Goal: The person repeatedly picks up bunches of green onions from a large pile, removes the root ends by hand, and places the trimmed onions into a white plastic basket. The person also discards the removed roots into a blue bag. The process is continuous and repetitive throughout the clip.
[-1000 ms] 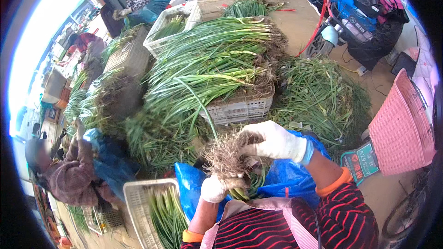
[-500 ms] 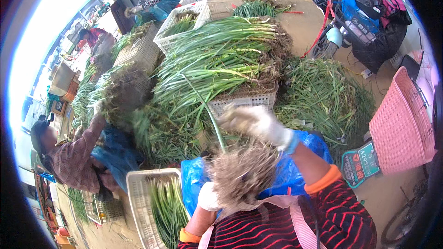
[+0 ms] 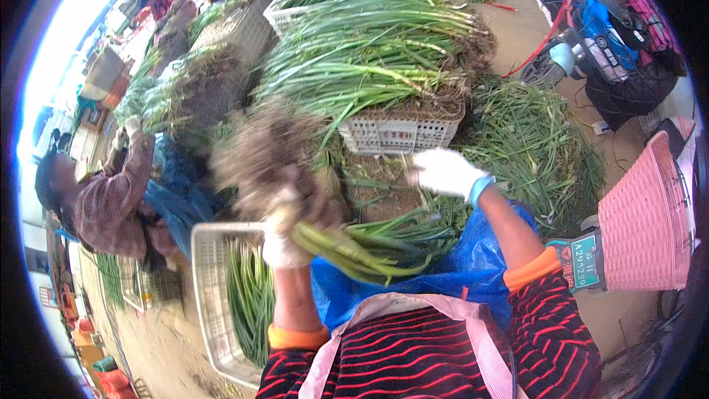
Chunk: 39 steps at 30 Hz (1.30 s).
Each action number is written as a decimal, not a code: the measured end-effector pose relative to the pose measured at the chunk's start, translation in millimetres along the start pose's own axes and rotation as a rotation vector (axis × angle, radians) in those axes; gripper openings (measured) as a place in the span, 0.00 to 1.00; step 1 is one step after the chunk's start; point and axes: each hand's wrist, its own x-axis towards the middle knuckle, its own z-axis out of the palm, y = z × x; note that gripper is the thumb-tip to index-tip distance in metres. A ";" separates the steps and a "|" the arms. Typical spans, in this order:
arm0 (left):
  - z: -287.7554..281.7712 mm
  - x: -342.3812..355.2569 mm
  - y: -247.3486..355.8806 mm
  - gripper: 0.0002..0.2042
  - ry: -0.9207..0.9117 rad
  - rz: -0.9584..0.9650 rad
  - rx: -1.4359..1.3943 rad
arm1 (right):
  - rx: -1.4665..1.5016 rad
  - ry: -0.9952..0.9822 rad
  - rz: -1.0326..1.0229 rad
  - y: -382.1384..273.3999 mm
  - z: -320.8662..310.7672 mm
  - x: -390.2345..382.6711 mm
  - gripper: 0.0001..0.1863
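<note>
My left hand (image 3: 286, 245), in a white glove, is closed round a bunch of green onions (image 3: 362, 247). Their dirty, blurred root ends (image 3: 269, 151) stick up past the glove, and the green leaves trail rightward over my blue apron (image 3: 336, 292). To the right, above the apron, my gloved right hand (image 3: 448, 176) is apart from the bunch with its fingers reaching leftward; nothing shows in them. Beyond it stands a white crate (image 3: 402, 135) heaped with untrimmed green onions (image 3: 369, 52), roots to the right.
At my left, a white crate (image 3: 203, 303) holds cleaner green onions (image 3: 249, 303). Loose leaves (image 3: 543, 151) pile up on the right, near a pink basket (image 3: 642, 222) and a parked two-wheeler (image 3: 602, 52). A co-worker (image 3: 111, 192) handles onions at the left; other people are farther back.
My left hand has swung the bunch up and leftward, with its roots now pointing away from me. My right hand has moved slightly right and lower. The whole view has shifted a little.
</note>
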 end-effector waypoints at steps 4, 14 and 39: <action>-7.3 1.5 -34.6 0.19 0.129 -0.233 -0.003 | 1.049 -0.010 -0.381 -79.5 -62.7 48.0 0.47; 0.1 11.4 -44.9 0.17 0.135 -0.508 0.297 | 0.999 0.288 -0.082 -78.5 -48.8 22.4 0.26; -48.7 -4.2 -109.0 0.20 -0.466 0.440 1.269 | 1.023 -0.268 -0.138 -100.9 -31.3 2.1 0.35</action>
